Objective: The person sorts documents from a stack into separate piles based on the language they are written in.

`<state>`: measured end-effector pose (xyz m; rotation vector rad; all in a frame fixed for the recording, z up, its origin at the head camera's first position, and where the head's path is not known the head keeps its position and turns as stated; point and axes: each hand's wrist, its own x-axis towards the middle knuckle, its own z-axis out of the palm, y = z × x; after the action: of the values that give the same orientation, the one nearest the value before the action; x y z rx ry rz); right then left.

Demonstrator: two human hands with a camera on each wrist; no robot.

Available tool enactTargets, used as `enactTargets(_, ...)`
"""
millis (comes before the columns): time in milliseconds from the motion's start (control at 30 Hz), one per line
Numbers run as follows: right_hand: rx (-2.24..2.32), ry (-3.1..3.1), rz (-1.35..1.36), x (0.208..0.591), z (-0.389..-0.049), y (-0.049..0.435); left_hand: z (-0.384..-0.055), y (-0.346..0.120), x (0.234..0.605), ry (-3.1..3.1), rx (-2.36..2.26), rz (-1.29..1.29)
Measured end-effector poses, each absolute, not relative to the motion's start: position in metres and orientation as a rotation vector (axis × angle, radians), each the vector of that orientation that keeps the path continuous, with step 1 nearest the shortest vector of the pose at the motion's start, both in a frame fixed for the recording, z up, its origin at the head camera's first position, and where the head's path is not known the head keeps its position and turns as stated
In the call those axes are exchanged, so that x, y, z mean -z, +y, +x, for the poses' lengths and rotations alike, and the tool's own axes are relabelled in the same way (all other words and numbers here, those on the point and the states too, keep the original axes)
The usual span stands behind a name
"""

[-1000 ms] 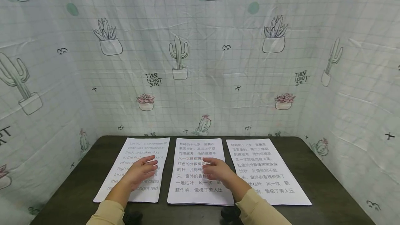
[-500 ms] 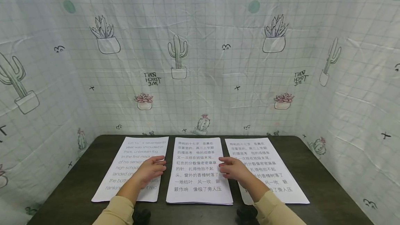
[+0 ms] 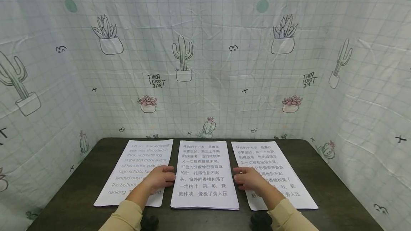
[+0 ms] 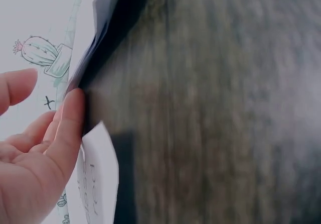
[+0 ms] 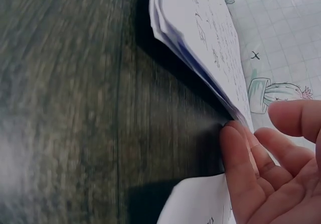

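A middle stack of white paper (image 3: pixel 204 203) printed with Chinese text lies between my two hands. At its left edge is my left hand (image 3: pixel 158 177), fingers reaching toward the stack and thumb apart; the left wrist view shows the fingertips (image 4: pixel 75 97) at the paper's side. My right hand (image 3: pixel 251 180) mirrors it at the right edge, where its fingertips (image 5: pixel 231 131) meet the stack's side in the right wrist view. Neither thumb grips the paper. Under the left hand lies an English-text sheet (image 3: pixel 109 197); beneath the right, another Chinese-text sheet (image 3: pixel 300 199), partly covered by the hand.
All the papers lie on a dark wooden table (image 3: pixel 77 184). A pale curtain (image 3: pixel 215 63) printed with cacti surrounds the table at the back and sides. Dark rounded objects (image 3: pixel 149 222) sit by both wrists at the near edge.
Both hands have moved right; the right one has gone from over the middle stack to its right edge, the left from over the English sheet to the stack's left edge. Both have lowered slightly.
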<state>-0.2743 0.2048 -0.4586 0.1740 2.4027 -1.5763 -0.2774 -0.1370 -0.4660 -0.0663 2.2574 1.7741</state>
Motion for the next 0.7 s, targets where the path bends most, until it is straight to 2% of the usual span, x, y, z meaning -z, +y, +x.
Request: enactTargets(700,1.537,2.426,0.193,0.467,-0.273,0.195,-0.277,-0.119,0.475,2.418,-1.702,-0.224)
